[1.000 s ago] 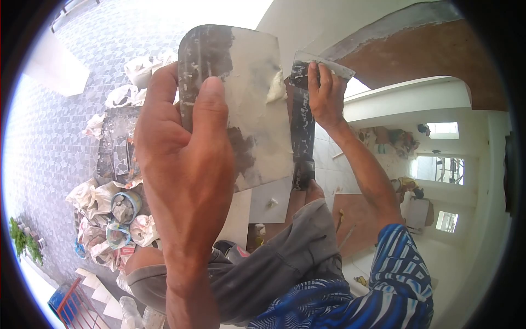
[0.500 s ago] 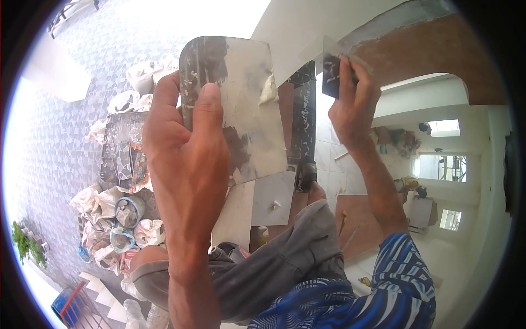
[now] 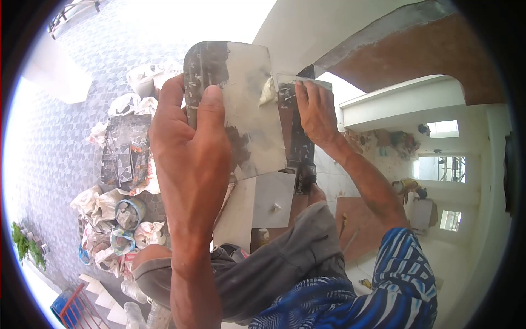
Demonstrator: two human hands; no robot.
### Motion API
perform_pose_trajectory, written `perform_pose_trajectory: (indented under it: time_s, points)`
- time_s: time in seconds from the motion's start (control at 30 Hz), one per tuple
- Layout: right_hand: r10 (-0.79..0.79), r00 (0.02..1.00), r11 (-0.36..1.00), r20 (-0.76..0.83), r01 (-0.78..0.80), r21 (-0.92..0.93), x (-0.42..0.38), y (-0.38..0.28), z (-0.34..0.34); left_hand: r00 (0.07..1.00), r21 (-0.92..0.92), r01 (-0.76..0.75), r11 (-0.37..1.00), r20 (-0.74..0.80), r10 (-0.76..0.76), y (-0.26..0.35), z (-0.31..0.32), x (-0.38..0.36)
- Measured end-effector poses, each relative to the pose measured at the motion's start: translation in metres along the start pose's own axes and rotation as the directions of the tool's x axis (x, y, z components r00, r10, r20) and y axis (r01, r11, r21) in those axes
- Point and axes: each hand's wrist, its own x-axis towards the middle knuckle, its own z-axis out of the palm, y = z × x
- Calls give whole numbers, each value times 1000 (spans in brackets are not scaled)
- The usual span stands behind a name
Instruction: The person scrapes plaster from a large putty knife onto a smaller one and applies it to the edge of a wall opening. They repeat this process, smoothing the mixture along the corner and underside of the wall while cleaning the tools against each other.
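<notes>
A flat board (image 3: 246,118), partly coated with pale paste, is gripped at its left edge by my left hand (image 3: 192,137), thumb on top. A small lump of paste (image 3: 268,92) sits near the board's right edge. My right hand (image 3: 319,112) is closed on a thin, flat scraper (image 3: 287,94), fingers across its face. The scraper's left edge is beside the lump; whether they touch is hard to tell. My bent knee in grey shorts lies below.
A curved wall edge (image 3: 405,55) with white and brown surfaces is at the upper right. On the left, sacks (image 3: 96,203), a blue-rimmed bucket (image 3: 130,214) and a stained board (image 3: 126,148) stand on patterned paving. Far right shows a room with windows.
My right hand and its scraper have moved left and down from the wall to the board's right edge. My left hand and the board have shifted slightly right.
</notes>
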Motion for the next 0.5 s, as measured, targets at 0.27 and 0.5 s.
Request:
perform_pose_trajectory:
  time_s: [0.27, 0.5]
  points:
    - [141, 931, 990, -336, -132, 52, 35, 35, -80, 997, 63, 73, 995, -3, -73, -2, -7, 6]
    - [209, 891, 978, -403, -195, 78, 47, 84, -169, 1000, 162, -1, 987, -3, 1, -21, 0, 23]
